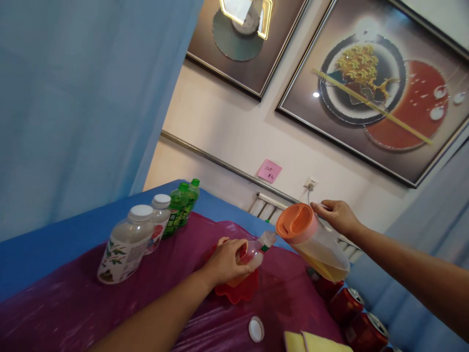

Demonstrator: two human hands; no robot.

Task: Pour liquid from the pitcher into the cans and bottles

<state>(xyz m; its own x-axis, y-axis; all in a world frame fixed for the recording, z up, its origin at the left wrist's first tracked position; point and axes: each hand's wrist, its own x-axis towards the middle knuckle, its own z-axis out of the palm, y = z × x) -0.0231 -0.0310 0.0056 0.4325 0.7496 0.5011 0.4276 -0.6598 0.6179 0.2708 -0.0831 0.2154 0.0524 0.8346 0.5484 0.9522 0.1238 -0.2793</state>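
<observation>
"Both hands are busy, aren't they?"

"Yes. The left hand (227,258) is closed around a clear bottle (254,254), tilted above a red dish (238,292). The right hand (339,215) is curled at the back of a jug (322,250) with an orange lid (295,222), also tilted, yellowish liquid inside."

"Do jug and bottle touch?"

"I can't tell; the bottle's mouth is right beside the lid."

"And the surface?"

"Purple plastic sheet (146,313), wrinkled and shiny, over a blue cover (22,261). White-capped jars (124,249) and green bottles (179,208) stand on the left, red cans (346,305) on the right. Nearer lie a white cap (256,329) and a yellow cloth (315,343)."

"What about the room?"

"Blue curtains (80,98) on either side, a pale wall (208,107) between. It has two framed pictures (366,93), a metal pipe (220,161), a pink note (270,171) and a socket (310,184) with a plug in it."
</observation>
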